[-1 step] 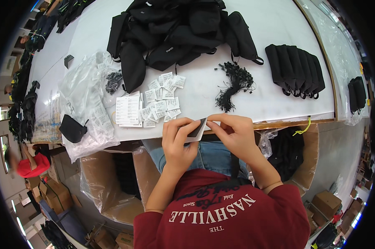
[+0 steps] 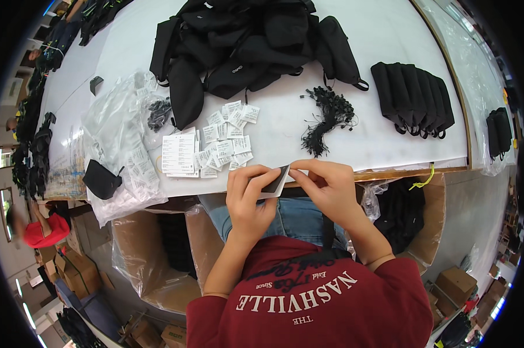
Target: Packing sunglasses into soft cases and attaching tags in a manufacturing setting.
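Note:
Just off the table's near edge, my left hand (image 2: pixel 249 200) pinches a small black-and-white card (image 2: pixel 275 184) between thumb and fingers. My right hand (image 2: pixel 330 184) has its thumb and forefinger pressed together at the card's upper right edge. Beyond my hands lie loose white printed labels (image 2: pixel 222 152) and, left of them, a stack of larger white printed cards (image 2: pixel 179 153). A tangle of black tag strings (image 2: pixel 330 116) rests farther back on the right.
Black fabric bags (image 2: pixel 244 49) are heaped at the back; several more stand in a row (image 2: pixel 412 98) at right. Clear plastic bags (image 2: pixel 120 130) and a black pouch (image 2: pixel 102 180) lie at left. Plastic-lined cartons (image 2: pixel 151 261) sit below the table edge (image 2: pixel 389 173). A person in red (image 2: pixel 46 231) is far left.

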`<state>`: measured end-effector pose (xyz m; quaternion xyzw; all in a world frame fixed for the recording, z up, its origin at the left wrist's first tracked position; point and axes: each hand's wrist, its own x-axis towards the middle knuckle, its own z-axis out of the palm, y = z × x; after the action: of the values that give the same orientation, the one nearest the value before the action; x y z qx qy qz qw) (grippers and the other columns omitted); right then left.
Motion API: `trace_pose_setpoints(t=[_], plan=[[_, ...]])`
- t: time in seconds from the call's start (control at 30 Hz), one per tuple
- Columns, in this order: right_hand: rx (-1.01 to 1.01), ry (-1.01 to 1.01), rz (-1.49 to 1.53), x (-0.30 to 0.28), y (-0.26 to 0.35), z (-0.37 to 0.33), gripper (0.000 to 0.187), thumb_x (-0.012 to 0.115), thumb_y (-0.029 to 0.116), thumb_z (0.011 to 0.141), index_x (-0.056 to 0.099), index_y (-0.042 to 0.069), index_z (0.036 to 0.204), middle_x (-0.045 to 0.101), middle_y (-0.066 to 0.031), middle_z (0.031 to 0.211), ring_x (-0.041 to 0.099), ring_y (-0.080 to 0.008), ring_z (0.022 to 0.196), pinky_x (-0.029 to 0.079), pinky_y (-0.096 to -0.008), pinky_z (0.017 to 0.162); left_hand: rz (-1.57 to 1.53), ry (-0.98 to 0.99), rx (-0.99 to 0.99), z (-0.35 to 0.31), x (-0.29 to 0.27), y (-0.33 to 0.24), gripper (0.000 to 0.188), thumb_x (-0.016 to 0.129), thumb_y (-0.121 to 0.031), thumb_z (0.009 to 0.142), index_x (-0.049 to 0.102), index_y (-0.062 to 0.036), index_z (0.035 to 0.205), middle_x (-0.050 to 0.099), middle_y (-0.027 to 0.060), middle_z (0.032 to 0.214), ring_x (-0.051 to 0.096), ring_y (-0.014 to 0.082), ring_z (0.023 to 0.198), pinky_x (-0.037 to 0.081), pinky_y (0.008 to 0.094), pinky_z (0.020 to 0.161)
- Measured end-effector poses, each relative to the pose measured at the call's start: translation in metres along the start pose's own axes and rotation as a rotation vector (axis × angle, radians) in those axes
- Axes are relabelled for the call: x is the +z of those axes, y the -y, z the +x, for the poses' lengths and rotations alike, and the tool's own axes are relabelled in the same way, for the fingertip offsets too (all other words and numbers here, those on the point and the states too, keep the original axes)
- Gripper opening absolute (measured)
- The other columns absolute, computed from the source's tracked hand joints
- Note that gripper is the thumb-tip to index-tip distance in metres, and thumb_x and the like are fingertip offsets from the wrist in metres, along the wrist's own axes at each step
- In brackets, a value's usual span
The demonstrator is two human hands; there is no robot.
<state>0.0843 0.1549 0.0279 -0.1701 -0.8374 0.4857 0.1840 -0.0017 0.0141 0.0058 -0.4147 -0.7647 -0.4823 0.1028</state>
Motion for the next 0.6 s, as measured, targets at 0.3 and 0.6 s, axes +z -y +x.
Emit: trace_pose_setpoints(t=[0.3, 0.6], plan=[[-0.180, -0.197, -0.008, 0.011, -0.005, -0.002, 0.009, 0.072, 0.007, 0.078, 0.069, 0.005, 0.086, 0.062, -0.0053, 0.063, 0.052, -0.0138, 0.045, 0.040, -0.0255, 0.043, -0.155, -0.045, -0.128, 0.001, 0.004, -0.008, 0.029, 0.076, 0.003, 0.069, 0.064, -0.0021, 0.095, 0.061, 0.0099, 0.088, 0.060, 0.0221, 0.075, 0.048, 0.0292, 0.063], [-0.212, -0.191, -0.052, 0.016, -0.005, -0.004, 0.011, 0.073, 0.003, 0.076, 0.069, 0.003, 0.086, 0.051, -0.0027, 0.054, 0.044, -0.0095, 0.044, 0.033, -0.0229, 0.041, -0.147, -0.044, -0.144, -0.001, 0.005, -0.010, 0.028, 0.075, 0.006, 0.069, 0.063, -0.0003, 0.094, 0.061, 0.0097, 0.087, 0.060, 0.0179, 0.070, 0.048, 0.0265, 0.061]])
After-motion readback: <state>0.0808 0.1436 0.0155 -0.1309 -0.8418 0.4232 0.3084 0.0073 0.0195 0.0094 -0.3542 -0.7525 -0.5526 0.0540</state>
